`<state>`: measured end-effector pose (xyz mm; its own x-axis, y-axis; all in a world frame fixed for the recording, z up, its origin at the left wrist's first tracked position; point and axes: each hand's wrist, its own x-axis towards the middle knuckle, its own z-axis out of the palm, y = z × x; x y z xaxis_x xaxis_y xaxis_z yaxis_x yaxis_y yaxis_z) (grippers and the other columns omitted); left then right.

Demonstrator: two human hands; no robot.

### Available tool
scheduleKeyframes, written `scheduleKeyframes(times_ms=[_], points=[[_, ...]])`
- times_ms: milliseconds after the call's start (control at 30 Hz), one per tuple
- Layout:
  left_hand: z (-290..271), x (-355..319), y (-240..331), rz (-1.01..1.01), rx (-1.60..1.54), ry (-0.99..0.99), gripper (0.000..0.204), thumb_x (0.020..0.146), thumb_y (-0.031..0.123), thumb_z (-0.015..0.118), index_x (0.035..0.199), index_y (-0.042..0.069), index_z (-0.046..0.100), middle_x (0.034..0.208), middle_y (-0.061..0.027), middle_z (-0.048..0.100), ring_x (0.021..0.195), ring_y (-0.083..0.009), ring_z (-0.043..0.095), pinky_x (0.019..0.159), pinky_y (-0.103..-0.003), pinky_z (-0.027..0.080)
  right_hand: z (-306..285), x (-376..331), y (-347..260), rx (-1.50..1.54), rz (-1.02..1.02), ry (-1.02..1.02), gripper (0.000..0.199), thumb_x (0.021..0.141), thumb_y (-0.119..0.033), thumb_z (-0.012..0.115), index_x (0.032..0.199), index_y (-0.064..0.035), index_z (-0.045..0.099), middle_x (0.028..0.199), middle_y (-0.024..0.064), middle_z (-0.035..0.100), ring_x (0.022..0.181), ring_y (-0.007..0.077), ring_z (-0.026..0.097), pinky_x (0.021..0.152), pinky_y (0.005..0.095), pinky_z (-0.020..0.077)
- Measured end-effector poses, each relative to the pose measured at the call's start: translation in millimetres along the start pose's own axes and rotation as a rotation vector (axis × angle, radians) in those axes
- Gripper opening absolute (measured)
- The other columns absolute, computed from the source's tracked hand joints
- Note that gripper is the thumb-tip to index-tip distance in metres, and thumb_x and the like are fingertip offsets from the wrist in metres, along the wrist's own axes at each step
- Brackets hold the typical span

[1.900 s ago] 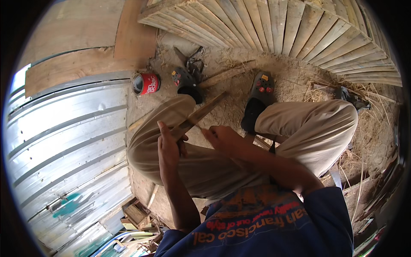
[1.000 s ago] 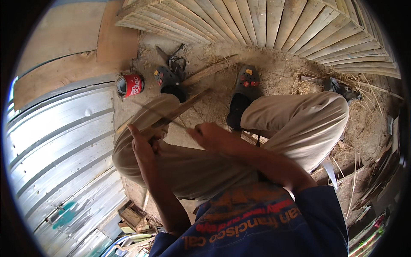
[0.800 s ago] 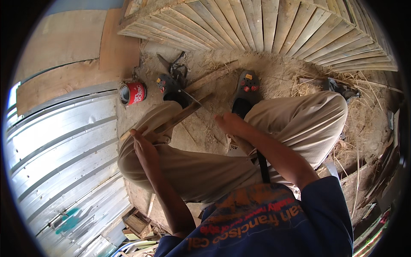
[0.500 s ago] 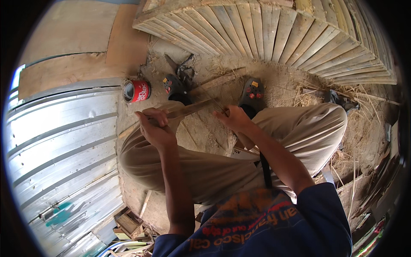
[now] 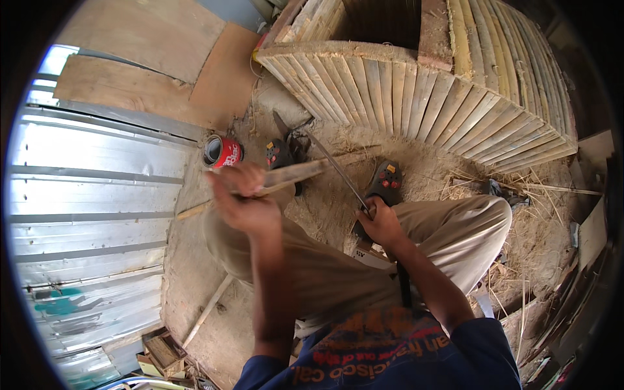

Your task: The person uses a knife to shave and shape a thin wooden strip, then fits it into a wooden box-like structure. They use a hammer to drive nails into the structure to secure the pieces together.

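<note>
While my left hand grips a bamboo strip, my right hand clasps the long knife; trimming looks barely begun.

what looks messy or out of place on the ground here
Shavings and straw-like scraps litter the dirt by the person's right leg. An open red can sits on the ground near the metal sheet, tipped on its side. The left hand holds a bamboo strip; the right hand holds a long blade.

Bright daylight, fisheye warp, blurred hands.
</note>
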<state>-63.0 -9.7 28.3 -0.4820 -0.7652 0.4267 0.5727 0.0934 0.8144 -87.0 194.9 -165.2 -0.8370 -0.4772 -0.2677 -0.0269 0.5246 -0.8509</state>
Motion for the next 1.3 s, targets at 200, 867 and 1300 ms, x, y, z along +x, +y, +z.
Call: scheduleKeyframes(times_ms=[200,867,1300], points=[[47.6,79.5,116.0,0.119,-0.216,-0.241,0.049,0.104,0.041,0.029,0.061,0.018,0.025,0.054,0.0005,0.020,0.051,-0.0152,0.022,0.053,-0.029,0.025,-16.5,-5.6,-5.5,0.185,0.107,0.077,0.044,0.087,-0.033,0.072,0.106,0.0060,0.062,0.078,0.0214,0.069,0.080,0.0322,0.072,0.073,0.0401,0.0542],[97.6,127.5,145.4,0.388,-0.442,-0.508,0.060,0.092,0.069,0.035,0.077,0.011,0.045,0.061,-0.0009,0.038,0.053,-0.0129,0.039,0.050,-0.027,0.033,-33.3,0.8,2.3,0.390,-0.045,0.241,0.036,0.093,-0.018,0.069,0.113,0.0071,0.055,0.061,0.0080,0.062,0.053,0.0062,0.056,0.046,0.0257,0.0419],[78.2,131.0,127.8,0.481,-0.480,-0.570,0.075,0.077,0.092,0.039,0.070,0.018,0.034,0.056,0.0025,0.033,0.045,-0.0100,0.032,0.043,-0.023,0.027,-20.8,6.2,-31.1,0.535,-0.098,0.227,0.030,0.094,-0.019,0.069,0.110,0.0042,0.058,0.060,0.0024,0.061,0.052,0.0031,0.053,0.047,0.0240,0.0417]])
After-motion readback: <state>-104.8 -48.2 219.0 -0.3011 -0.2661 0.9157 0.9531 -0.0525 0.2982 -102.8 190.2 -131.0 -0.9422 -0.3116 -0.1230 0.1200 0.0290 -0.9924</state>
